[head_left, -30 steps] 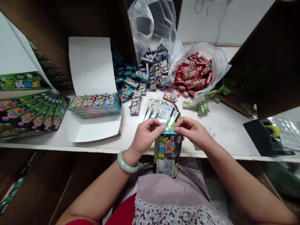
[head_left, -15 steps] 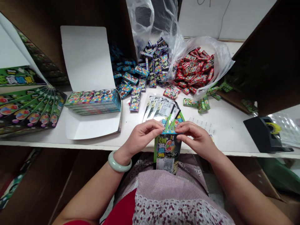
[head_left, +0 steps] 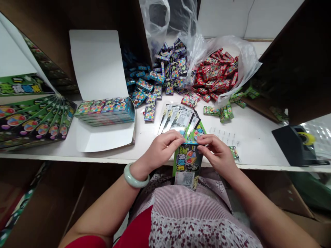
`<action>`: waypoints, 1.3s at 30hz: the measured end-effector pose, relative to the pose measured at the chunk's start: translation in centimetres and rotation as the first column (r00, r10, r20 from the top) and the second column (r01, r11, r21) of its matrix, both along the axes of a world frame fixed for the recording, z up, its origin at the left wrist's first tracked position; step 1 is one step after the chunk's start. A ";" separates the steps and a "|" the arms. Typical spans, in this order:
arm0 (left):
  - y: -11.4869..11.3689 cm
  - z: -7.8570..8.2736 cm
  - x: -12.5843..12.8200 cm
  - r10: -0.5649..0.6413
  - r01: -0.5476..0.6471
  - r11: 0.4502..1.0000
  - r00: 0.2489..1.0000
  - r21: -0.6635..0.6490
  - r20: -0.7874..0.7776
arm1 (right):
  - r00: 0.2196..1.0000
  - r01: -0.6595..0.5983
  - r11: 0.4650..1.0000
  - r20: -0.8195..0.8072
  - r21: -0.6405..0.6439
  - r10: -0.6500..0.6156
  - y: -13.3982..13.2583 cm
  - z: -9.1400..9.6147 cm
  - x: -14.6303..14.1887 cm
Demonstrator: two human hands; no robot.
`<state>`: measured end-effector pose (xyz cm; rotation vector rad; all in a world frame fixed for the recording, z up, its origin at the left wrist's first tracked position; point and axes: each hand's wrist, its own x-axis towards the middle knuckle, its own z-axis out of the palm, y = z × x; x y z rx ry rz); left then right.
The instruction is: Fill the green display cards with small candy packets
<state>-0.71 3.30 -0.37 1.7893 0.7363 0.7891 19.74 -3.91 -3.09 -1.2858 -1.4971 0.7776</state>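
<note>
While pinching the blue strip (head_left: 191, 142) between fingers of left hand (head_left: 165, 148) and right hand (head_left: 218, 151), near frame centre, press evenly, aligning squarely with the printed candy card (head_left: 188, 160).

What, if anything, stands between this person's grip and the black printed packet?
Nothing visible. The left-hand grip and right-hand grip are both at the top edge of the black printed packet, by the blue strip. The fanned packets lie beyond on the table, not in between.
</note>
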 end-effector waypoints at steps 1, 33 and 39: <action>-0.2 -0.3 -0.1 -0.021 0.021 1.000 1.000 0.017 -0.009 | 1.000 0.003 1.000 0.005 0.002 -0.003 0.0 0.0 0.0; 0.5 -4.5 0.4 0.285 -0.285 0.958 0.959 0.021 0.003 | 0.788 0.484 0.830 0.549 -0.275 -0.278 2.5 -4.9 17.0; 0.7 -4.6 0.8 0.262 -0.262 0.965 0.965 0.003 0.011 | 0.867 0.365 0.858 0.467 -0.362 -0.172 -0.2 -2.0 17.3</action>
